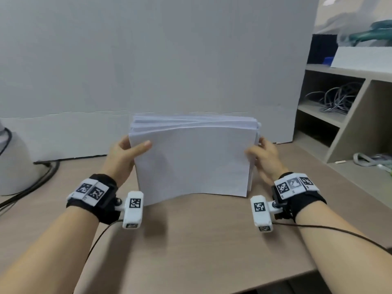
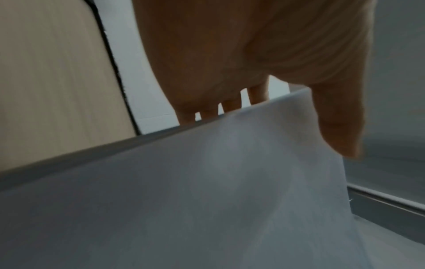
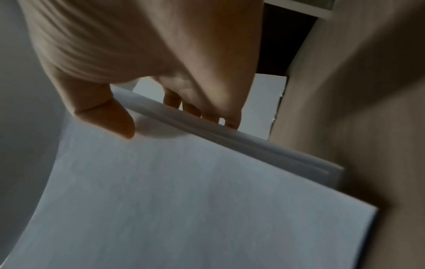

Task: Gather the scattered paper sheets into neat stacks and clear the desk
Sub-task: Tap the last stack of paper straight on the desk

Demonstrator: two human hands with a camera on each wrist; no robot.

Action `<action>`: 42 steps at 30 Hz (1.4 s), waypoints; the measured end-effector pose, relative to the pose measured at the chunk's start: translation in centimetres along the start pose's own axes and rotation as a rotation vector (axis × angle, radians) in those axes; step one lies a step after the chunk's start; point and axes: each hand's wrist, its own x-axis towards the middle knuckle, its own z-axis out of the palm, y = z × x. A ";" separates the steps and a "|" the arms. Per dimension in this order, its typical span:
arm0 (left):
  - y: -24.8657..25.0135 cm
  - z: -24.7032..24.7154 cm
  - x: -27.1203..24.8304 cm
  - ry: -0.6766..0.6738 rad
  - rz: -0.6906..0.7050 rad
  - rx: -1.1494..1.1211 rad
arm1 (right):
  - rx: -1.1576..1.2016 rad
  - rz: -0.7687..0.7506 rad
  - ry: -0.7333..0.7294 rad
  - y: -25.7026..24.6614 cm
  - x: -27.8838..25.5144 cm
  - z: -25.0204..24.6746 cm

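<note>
A thick stack of white paper sheets (image 1: 192, 160) stands on its lower edge on the wooden desk (image 1: 191, 240), tilted back, its top edges fanned unevenly. My left hand (image 1: 125, 154) grips the stack's left edge, thumb across the front sheet, fingers behind. My right hand (image 1: 264, 158) grips the right edge the same way. In the left wrist view the thumb (image 2: 338, 127) presses the front of the paper stack (image 2: 207, 200) and the fingers go behind it. In the right wrist view the thumb (image 3: 108, 116) lies on the front of the paper stack (image 3: 184, 200), fingers behind its layered edge.
A white board (image 1: 148, 60) stands upright behind the stack. A shelf unit (image 1: 343, 115) with coiled cables stands at the right. A white object (image 1: 12, 162) with black cables sits at the left edge. The desk's front edge runs below my forearms.
</note>
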 end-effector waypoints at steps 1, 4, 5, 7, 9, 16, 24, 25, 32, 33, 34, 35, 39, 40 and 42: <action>0.4 0.5 0.1 -0.013 0.012 0.011 | 0.019 -0.015 -0.008 -0.4 0.2 0.4; -0.3 2.1 0.0 0.037 0.069 0.111 | -0.014 -0.073 -0.010 -0.5 0.2 1.9; -0.8 2.3 -0.3 0.067 0.070 0.108 | -0.008 -0.076 0.009 -0.3 0.1 2.1; -1.9 2.1 -0.9 0.084 0.049 0.077 | 0.034 -0.062 0.039 0.4 0.1 2.1; -3.1 1.7 -1.6 0.072 0.006 0.096 | 0.028 -0.048 0.009 0.9 0.1 1.9; -1.3 2.9 -0.7 0.134 0.079 0.196 | 0.045 -0.134 0.154 -0.6 0.1 3.6; 4.0 1.6 2.3 -0.031 0.061 0.197 | 0.084 -0.135 -0.017 -5.2 2.5 1.2; 3.7 1.5 2.6 -0.024 0.007 0.141 | 0.134 -0.069 -0.060 -5.2 2.4 1.0; 1.6 0.8 3.2 0.017 -0.123 0.160 | 0.006 0.189 -0.221 -3.0 2.1 2.3; 1.5 0.9 3.4 0.073 -0.088 0.209 | -0.064 0.116 -0.170 -3.1 2.1 2.9; 1.4 1.1 3.5 0.132 -0.028 0.256 | -0.139 0.028 -0.113 -3.2 2.1 3.6; 1.2 1.5 3.7 0.192 0.041 0.284 | -0.213 -0.059 -0.072 -3.6 1.9 4.5; 1.3 4.0 3.2 0.363 0.244 0.230 | -0.308 -0.305 0.090 -4.7 1.6 7.0; 1.2 4.2 2.6 0.370 0.260 0.221 | -0.272 -0.323 0.106 -4.8 1.5 7.1; 0.3 3.4 1.8 0.338 0.225 0.187 | -0.180 -0.285 0.099 -3.9 0.9 6.2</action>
